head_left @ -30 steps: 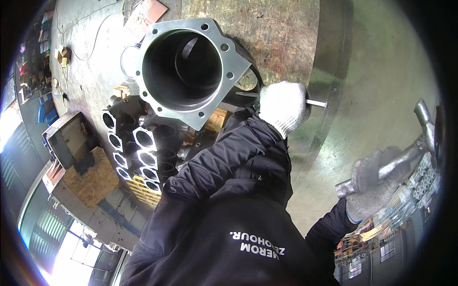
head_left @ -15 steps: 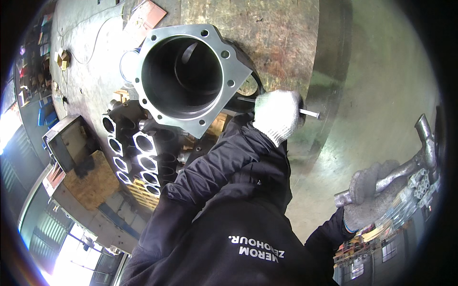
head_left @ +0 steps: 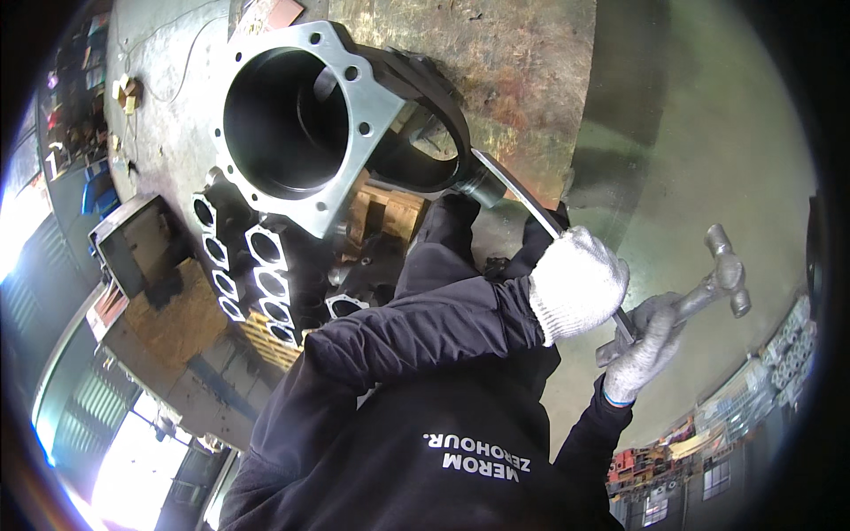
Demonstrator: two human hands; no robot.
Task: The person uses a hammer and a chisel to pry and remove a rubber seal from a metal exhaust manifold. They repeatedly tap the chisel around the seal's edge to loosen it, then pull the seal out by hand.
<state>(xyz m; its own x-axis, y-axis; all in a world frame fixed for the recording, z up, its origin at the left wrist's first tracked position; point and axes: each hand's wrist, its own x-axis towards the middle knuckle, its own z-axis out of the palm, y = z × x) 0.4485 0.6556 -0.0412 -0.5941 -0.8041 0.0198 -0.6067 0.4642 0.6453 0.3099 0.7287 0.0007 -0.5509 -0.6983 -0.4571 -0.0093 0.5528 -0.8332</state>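
My left hand [head_left: 580,281], in a white knit glove, is closed round a long flat steel chisel [head_left: 521,195]. The chisel's far end lies beside the dark rim of a side opening on a large metal casting [head_left: 376,149]; whether they touch I cannot tell. A pale, bolt-holed flange surrounds the casting's big round bore. My right hand [head_left: 648,347], in a grey glove, grips the handle of a metal hammer [head_left: 728,270], its head pointing up and away to the right. The chisel's near end shows beside the right hand.
Several smaller castings [head_left: 267,248] stand in rows at the left, some over a wooden pallet [head_left: 276,341]. A metal cabinet [head_left: 133,243] lies beyond them. A stained brown sheet [head_left: 531,71] covers floor beyond the casting. Stacked metal parts [head_left: 784,363] stand far right.
My left hand has moved nearer and right, swinging the chisel to a slant. The right hand has brought the hammer inward, next to the left hand. The casting appears further left and up.
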